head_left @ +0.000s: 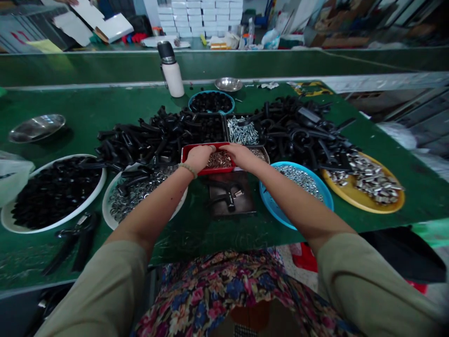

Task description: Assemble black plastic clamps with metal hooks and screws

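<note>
The person's left hand (199, 157) and right hand (239, 155) meet over a shallow red plastic tray of small coppery metal parts (218, 160), which sits at the middle of the green counter (87, 110), straight ahead and within easy reach. Both hands curl downward with the fingers bunched at the tray's far rim, as if picking through the pieces. Whether either grip has closed on a part cannot be told, since the fingertips are hidden behind the knuckles. A beaded bracelet (188, 169) circles the left wrist.

The containers fan out around the tray in an arc, so each kind of part lies about equally near. To the left stand a white round bowl of black pieces (52, 192) and a white plate of silvery rings (135, 194); to the right, a blue round dish of small shiny hardware (298, 180) and a yellow plate of bright metal fittings (368, 180). Behind the tray lie a heap of black plastic handles (147, 138), a black tray of silver screws (242, 132) and a second heap of black curved parts (301, 131).

Just in front of the red tray, on a dark flat mat (233, 199), rests a black handle piece with a spring (228, 194), kept in the open working spot nearest the body. A pair of black pliers (75, 234) lies at the counter's near left edge. A white flask with a black cap (171, 70) stands upright at the back, out of the way.
</note>
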`<move>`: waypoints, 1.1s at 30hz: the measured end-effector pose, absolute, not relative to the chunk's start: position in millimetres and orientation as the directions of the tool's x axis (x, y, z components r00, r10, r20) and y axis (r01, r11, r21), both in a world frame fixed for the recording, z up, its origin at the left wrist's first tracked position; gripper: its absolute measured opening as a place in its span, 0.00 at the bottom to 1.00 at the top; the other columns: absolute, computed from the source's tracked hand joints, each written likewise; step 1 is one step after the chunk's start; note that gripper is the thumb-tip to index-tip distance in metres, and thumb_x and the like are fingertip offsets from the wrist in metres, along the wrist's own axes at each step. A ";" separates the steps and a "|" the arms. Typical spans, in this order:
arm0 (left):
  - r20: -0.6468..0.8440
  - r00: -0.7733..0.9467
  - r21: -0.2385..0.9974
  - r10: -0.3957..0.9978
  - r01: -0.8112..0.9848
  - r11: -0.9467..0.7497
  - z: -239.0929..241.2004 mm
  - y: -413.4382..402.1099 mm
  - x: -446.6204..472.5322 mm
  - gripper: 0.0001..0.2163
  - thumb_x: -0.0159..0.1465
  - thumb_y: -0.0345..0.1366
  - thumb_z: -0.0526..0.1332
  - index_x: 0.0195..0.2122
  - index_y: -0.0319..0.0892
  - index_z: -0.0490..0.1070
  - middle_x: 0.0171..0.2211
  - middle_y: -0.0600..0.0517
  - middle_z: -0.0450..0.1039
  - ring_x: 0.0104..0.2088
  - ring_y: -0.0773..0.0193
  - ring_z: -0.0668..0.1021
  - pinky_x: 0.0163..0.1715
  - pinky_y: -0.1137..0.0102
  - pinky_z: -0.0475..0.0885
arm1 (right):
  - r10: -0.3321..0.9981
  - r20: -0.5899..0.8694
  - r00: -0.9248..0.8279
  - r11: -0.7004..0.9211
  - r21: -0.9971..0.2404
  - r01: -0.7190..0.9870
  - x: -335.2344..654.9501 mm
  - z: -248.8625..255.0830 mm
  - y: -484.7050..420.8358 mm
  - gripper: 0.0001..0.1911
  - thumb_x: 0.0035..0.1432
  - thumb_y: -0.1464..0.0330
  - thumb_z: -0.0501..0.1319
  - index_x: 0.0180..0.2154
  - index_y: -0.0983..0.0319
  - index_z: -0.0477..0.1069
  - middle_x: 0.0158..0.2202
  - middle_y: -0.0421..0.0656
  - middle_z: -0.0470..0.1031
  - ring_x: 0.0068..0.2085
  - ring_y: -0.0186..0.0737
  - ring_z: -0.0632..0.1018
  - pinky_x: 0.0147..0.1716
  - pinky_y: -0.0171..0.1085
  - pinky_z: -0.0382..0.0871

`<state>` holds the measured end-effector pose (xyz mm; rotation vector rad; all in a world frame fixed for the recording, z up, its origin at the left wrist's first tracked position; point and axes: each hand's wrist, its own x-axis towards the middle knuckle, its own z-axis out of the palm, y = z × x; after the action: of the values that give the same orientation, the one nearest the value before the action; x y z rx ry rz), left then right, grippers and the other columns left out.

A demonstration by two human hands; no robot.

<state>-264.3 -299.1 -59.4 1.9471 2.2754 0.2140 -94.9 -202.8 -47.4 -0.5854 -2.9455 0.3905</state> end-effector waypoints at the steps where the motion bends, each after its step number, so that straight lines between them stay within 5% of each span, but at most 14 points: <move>1: -0.001 -0.168 0.220 0.986 0.962 0.164 -61.9 -300.4 -265.5 0.15 0.65 0.28 0.52 0.49 0.41 0.72 0.41 0.43 0.77 0.42 0.53 0.79 0.46 0.63 0.70 | 0.406 0.109 -0.907 0.865 -0.365 0.343 -83.6 -47.6 -206.5 0.19 0.62 0.77 0.49 0.50 0.64 0.71 0.54 0.51 0.71 0.52 0.42 0.72 0.49 0.39 0.62; 6: 0.202 -0.221 0.524 0.954 0.848 0.086 -70.3 -300.5 -272.4 0.17 0.60 0.24 0.54 0.49 0.36 0.71 0.47 0.43 0.74 0.46 0.57 0.77 0.52 0.65 0.69 | 0.623 0.066 -0.780 0.510 -0.790 0.340 -12.5 -59.9 -241.6 0.10 0.63 0.69 0.53 0.42 0.62 0.70 0.34 0.42 0.76 0.37 0.39 0.76 0.43 0.40 0.68; 9: 0.220 -0.268 0.703 0.938 0.710 0.038 -69.3 -304.0 -264.5 0.14 0.59 0.23 0.53 0.45 0.34 0.70 0.41 0.45 0.74 0.42 0.62 0.78 0.47 0.67 0.72 | 0.670 -0.066 -0.739 0.337 -0.860 0.382 13.8 -71.5 -263.8 0.08 0.62 0.65 0.55 0.39 0.62 0.70 0.31 0.40 0.76 0.34 0.37 0.76 0.39 0.38 0.68; 13: 0.168 -0.324 0.876 0.931 0.483 0.010 -63.7 -327.5 -237.2 0.13 0.60 0.26 0.55 0.47 0.37 0.67 0.36 0.50 0.73 0.36 0.65 0.79 0.41 0.68 0.75 | 0.716 -0.088 -0.693 0.380 -0.783 0.492 16.2 -79.5 -276.6 0.07 0.60 0.65 0.58 0.35 0.62 0.72 0.30 0.40 0.75 0.32 0.36 0.74 0.37 0.36 0.66; 18: 0.076 -0.226 0.930 0.971 0.367 0.013 -66.7 -370.1 -201.4 0.15 0.62 0.33 0.59 0.51 0.39 0.66 0.37 0.50 0.77 0.39 0.62 0.79 0.47 0.63 0.74 | 0.676 -0.087 -0.732 0.574 -0.560 0.597 7.0 -76.6 -278.7 0.08 0.64 0.67 0.57 0.36 0.64 0.72 0.36 0.45 0.76 0.38 0.39 0.75 0.39 0.35 0.65; 25: 0.063 -0.190 0.899 0.980 0.438 0.027 -90.7 -386.9 -179.7 0.17 0.64 0.29 0.56 0.54 0.40 0.67 0.44 0.48 0.78 0.49 0.62 0.77 0.58 0.62 0.66 | 0.474 -0.077 -0.877 0.874 -0.074 0.479 3.6 -75.5 -296.0 0.13 0.66 0.72 0.51 0.44 0.65 0.73 0.40 0.52 0.75 0.41 0.45 0.75 0.38 0.39 0.64; 29: 0.034 -0.175 0.867 0.984 0.495 0.058 -95.4 -381.3 -178.3 0.23 0.62 0.26 0.56 0.59 0.41 0.63 0.43 0.49 0.76 0.42 0.64 0.78 0.50 0.65 0.72 | 0.475 0.069 -0.877 0.880 -0.050 0.473 25.0 -80.0 -295.1 0.21 0.69 0.64 0.48 0.58 0.64 0.66 0.49 0.53 0.74 0.46 0.48 0.74 0.43 0.42 0.66; 33: 0.082 -0.077 0.697 0.994 0.717 -0.002 -77.1 -381.7 -175.6 0.22 0.63 0.26 0.53 0.59 0.42 0.63 0.47 0.47 0.72 0.44 0.60 0.76 0.51 0.64 0.70 | 0.647 0.131 -0.751 0.758 -0.009 0.652 66.2 -73.8 -277.1 0.23 0.68 0.62 0.49 0.59 0.66 0.66 0.49 0.54 0.74 0.48 0.50 0.74 0.48 0.44 0.65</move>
<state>-175.6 -381.7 -77.1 1.7619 1.8400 0.8339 66.2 -277.1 -73.8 -1.0485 -2.8265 -0.0569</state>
